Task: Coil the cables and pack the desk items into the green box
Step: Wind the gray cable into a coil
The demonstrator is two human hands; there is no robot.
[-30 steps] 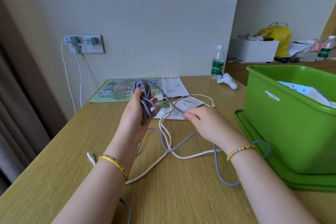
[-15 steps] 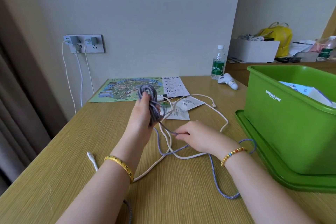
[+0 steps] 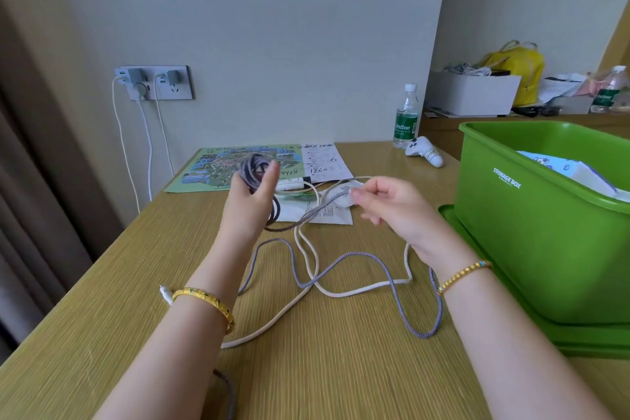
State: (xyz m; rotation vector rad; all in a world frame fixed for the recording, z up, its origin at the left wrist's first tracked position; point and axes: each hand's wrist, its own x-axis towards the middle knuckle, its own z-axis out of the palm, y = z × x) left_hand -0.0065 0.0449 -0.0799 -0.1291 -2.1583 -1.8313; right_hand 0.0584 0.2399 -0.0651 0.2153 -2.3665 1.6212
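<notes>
Wooden desk, pale wall behind; green box at right edge; left hand grips coiled purple cable left of box; right hand pinches its free run; slack crosses white cable — next wrap may snag, drag it along.

Single head-worn view, forward and down, close over the desk.

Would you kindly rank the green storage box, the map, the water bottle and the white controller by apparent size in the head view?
1. green storage box, though nearness inflates it
2. map
3. water bottle
4. white controller, close to the bottle, so those two are unsure
</notes>
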